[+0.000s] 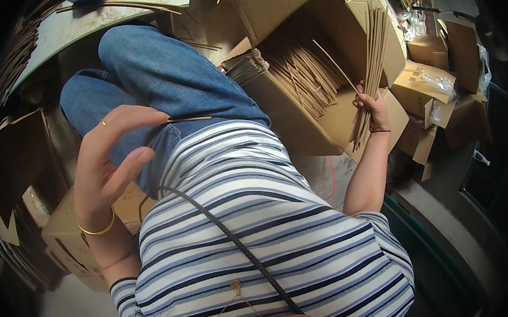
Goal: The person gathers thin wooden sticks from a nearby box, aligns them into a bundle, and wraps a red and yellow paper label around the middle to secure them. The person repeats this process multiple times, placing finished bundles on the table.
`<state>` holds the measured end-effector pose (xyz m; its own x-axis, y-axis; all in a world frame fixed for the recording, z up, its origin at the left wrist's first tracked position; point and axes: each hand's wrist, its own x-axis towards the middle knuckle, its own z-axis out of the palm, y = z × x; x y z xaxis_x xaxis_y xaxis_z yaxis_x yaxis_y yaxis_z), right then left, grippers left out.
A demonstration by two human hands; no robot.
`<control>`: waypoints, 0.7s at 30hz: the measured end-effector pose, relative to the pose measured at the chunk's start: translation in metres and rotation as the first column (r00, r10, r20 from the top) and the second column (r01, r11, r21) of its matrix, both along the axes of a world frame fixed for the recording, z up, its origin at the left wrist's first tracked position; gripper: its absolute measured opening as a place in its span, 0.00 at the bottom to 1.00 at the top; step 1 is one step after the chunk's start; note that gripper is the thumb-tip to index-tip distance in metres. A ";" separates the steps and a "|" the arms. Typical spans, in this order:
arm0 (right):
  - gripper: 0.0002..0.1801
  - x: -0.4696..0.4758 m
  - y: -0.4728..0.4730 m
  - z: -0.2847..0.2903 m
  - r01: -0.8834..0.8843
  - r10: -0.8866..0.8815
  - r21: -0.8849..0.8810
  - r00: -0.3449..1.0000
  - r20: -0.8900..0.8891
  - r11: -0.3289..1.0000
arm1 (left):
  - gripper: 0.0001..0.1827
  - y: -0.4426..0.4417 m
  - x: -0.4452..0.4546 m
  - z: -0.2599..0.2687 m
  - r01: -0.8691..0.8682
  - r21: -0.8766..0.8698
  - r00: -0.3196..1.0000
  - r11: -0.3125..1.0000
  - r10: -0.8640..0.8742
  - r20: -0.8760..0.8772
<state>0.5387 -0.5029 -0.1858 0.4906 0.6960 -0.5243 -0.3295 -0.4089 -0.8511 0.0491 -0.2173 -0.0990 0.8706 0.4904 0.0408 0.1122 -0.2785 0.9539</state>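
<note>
My left hand [108, 155], with a ring and a gold bangle, is raised over my lap at the left. Its thumb and index finger are apart. A short length of thin brown stick [191, 118] shows at the index fingertip, above the jeans; whether it touches the finger is unclear. On the right, my right hand [372, 106] grips a bundle of thin brown sticks [375, 48] near its lower part. One separate stick [333, 60] slants up and left from its fingers. This hand is over the edge of an open cardboard box [294, 107] holding many similar sticks [310, 73].
A pale table [116, 18] with more sticks curves across the upper left. Several cardboard boxes [423, 82] and clear plastic stand at the right. Another carton [72, 242] is beside me at the lower left. A red cord [332, 175] lies on the floor.
</note>
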 end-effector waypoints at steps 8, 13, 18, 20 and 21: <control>0.33 -0.114 0.115 0.089 -0.308 0.416 0.419 0.888 -0.195 0.854 | 0.29 -0.001 0.053 -0.036 0.129 -0.276 0.977 0.953 -0.074 0.202; 0.29 -0.223 0.226 0.078 -0.523 0.714 0.487 0.489 -0.501 0.700 | 0.54 0.020 0.088 -0.064 0.260 -0.628 0.650 0.734 0.348 0.675; 0.32 -0.311 0.273 0.063 -0.725 0.795 0.447 0.229 -0.561 0.524 | 0.34 0.057 0.016 -0.059 -0.148 -0.903 0.366 0.404 0.871 0.329; 0.29 -0.332 0.282 0.053 -0.768 0.834 0.448 0.196 -0.515 0.457 | 0.10 0.066 -0.007 -0.082 -0.012 -0.967 0.264 0.253 0.934 0.241; 0.29 -0.340 0.286 0.050 -0.811 0.869 0.409 0.227 -0.440 0.419 | 0.10 0.065 -0.013 -0.086 -0.059 -0.971 0.217 0.232 0.952 0.215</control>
<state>0.1992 -0.2172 -0.1360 -0.7358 0.5797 -0.3500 -0.2029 -0.6818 -0.7029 0.0360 -0.1520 -0.1850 0.1202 0.9510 -0.2850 -0.8888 0.2309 0.3959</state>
